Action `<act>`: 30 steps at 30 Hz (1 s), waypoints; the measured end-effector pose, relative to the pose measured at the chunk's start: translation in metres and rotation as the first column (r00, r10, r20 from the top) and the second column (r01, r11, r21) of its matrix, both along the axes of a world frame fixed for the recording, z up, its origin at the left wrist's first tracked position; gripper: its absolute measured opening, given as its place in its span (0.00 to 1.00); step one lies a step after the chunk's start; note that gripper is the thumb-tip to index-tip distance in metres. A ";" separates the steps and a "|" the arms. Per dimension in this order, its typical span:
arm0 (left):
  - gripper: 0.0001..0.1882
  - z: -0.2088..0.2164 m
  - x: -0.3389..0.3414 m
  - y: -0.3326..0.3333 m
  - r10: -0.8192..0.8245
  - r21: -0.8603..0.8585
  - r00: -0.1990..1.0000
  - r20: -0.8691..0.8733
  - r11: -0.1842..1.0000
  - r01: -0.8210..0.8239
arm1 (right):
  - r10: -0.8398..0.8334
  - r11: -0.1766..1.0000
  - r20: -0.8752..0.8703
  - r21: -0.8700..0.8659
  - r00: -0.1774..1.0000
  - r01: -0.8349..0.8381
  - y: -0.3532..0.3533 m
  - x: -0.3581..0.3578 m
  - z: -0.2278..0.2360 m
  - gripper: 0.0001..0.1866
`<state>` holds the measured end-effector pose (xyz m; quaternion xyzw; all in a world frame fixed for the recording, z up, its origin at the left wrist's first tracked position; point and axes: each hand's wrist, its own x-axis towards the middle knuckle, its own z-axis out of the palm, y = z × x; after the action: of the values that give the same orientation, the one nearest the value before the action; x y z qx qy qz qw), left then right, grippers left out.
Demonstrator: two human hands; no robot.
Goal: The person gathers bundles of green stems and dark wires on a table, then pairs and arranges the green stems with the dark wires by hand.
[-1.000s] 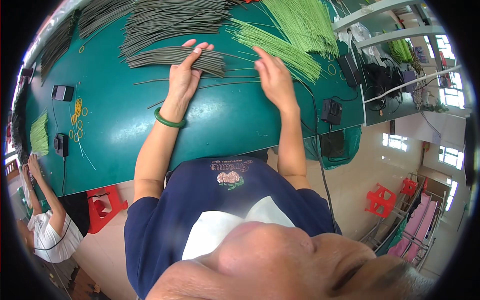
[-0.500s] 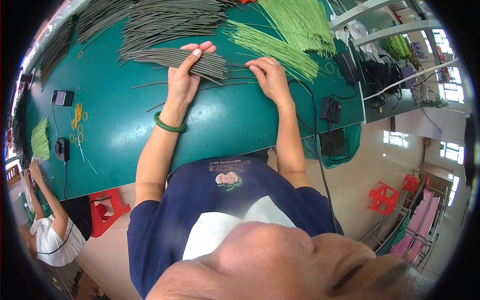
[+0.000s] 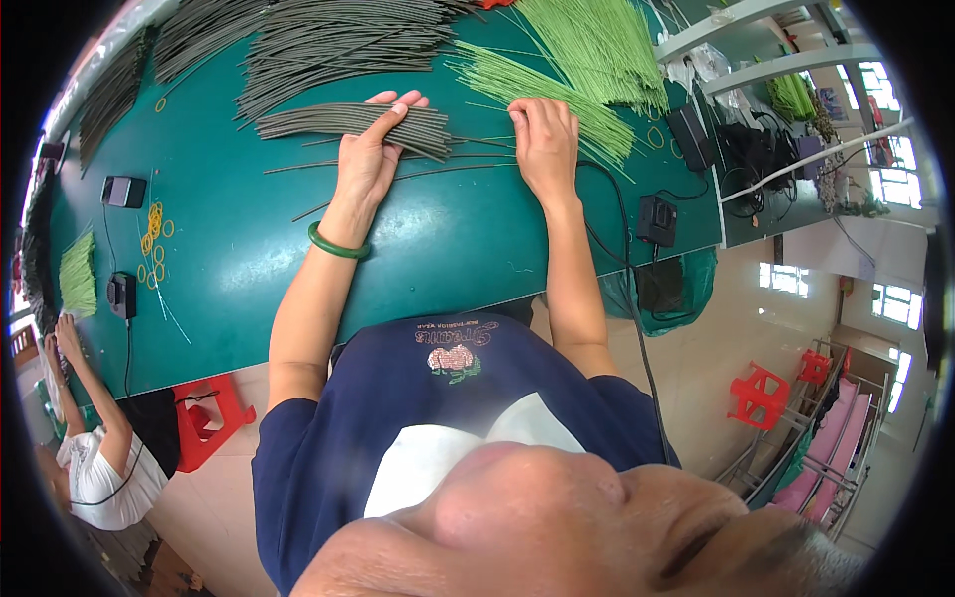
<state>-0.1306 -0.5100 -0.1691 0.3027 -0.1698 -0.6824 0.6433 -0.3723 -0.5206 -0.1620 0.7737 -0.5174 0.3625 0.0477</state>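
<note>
Head view: left hand (image 3: 368,167) grips a bundle of dark stems (image 3: 323,119), thumb across its top, remaining fingers beneath, their tips showing past its far edge. Right hand (image 3: 547,149) is apart from the bundle, fingers curled; whether they pinch a stem cannot be told. Loose dark stems (image 3: 453,170) lie on the tabletop (image 3: 428,244), reaching toward the right fingers. Green strands (image 3: 542,88) lie just beyond those fingers.

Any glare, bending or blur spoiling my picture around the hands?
Head view: pale sheen on the green table; head view: windows at right blown out, edges curving toward the black rim; head view: left hand and right hand look reasonably sharp.
</note>
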 end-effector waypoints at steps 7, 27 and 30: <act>0.16 0.002 -0.001 0.002 -0.011 -0.008 1.000 -0.029 1.000 0.011 | 0.145 0.988 0.101 0.038 0.984 -0.150 0.010 0.021 0.007 0.04; 0.14 -0.001 -0.002 0.002 0.011 -0.031 1.000 0.012 0.999 -0.011 | 0.114 0.990 0.113 0.068 0.987 -0.122 0.011 0.021 0.004 0.04; 0.14 0.000 -0.002 0.002 0.011 -0.038 0.999 0.034 0.999 -0.010 | 0.112 0.991 0.105 0.060 0.988 -0.119 0.011 0.021 0.003 0.04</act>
<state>-0.1331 -0.5077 -0.1693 0.3029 -0.1919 -0.6705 0.6495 -0.3518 -0.5100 -0.1586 0.7841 -0.4851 0.3862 -0.0250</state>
